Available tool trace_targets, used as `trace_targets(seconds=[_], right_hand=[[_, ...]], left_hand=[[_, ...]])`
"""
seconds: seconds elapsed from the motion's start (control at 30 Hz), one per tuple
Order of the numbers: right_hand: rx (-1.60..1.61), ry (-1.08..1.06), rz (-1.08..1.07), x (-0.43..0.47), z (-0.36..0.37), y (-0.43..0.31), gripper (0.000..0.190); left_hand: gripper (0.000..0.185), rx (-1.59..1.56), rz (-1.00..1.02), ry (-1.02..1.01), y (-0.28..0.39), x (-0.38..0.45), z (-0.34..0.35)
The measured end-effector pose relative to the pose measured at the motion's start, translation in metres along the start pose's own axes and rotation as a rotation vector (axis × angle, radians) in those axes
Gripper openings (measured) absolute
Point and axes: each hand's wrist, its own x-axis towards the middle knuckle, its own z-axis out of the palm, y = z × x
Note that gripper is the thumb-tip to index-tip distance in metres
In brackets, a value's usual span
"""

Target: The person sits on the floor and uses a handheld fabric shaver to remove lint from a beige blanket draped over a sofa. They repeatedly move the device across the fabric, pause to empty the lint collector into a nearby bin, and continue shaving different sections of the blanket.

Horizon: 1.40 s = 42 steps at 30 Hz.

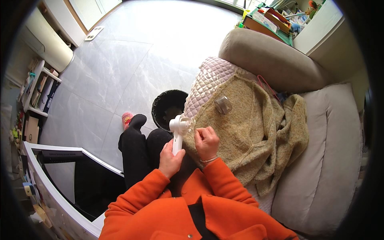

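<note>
My left hand (171,159) grips the handle of a white fabric shaver (177,141), held upright over my lap. Its round head faces right, and a thin, pale ring-like part (192,122) shows at that side. My right hand (206,142) is beside the head, fingers curled and pinched close to that part; whether they hold something small is hidden. A clear plastic cup (223,105), apparently the lint container, lies on a tan knitted sweater (240,129) to the right. Behind the shaver head stands a black-lined waste bin (159,105) with pale bits inside.
The sweater lies over a pink quilted cover (207,81) on a grey sofa (318,156) with a bulky armrest (264,57). At lower left is a white-framed table with a dark top (96,180). A crowded shelf (42,90) lines the left; a white scale (94,33) lies on the tiled floor (114,66).
</note>
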Motion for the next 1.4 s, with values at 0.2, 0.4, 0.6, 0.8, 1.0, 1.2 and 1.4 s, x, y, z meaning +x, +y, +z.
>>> trace_targets(seconds=[0.2, 0.4, 0.6, 0.8, 1.0, 1.2, 1.4], right_hand=[[0.064, 0.085, 0.046, 0.002, 0.01, 0.006, 0.006], [0.098, -0.011, 0.087, 0.026, 0.028, 0.013, 0.004], [-0.137, -0.196, -0.041, 0.062, 0.077, 0.031, 0.006], [-0.307, -0.276, -0.126, 0.084, 0.123, 0.047, 0.01], [-0.202, -0.287, -0.123, 0.087, 0.128, 0.046, 0.008], [-0.152, -0.228, -0.06, 0.092, 0.126, 0.042, 0.008], [-0.232, -0.28, -0.098, 0.09, 0.13, 0.042, 0.009]], left_hand=[[0.042, -0.206, -0.139, -0.01, 0.005, 0.008, -0.01], [0.03, -0.332, -0.18, 0.029, 0.013, 0.034, -0.037], [0.017, -0.663, -0.323, -0.184, -0.001, 0.089, -0.069], [0.036, -0.823, -0.366, -0.347, -0.028, 0.168, -0.059], [0.044, -0.921, -0.394, -0.288, -0.064, 0.199, -0.032], [0.041, -0.782, -0.523, -0.258, -0.08, 0.21, -0.028], [0.035, -0.457, -0.287, -0.006, -0.076, 0.211, -0.021]])
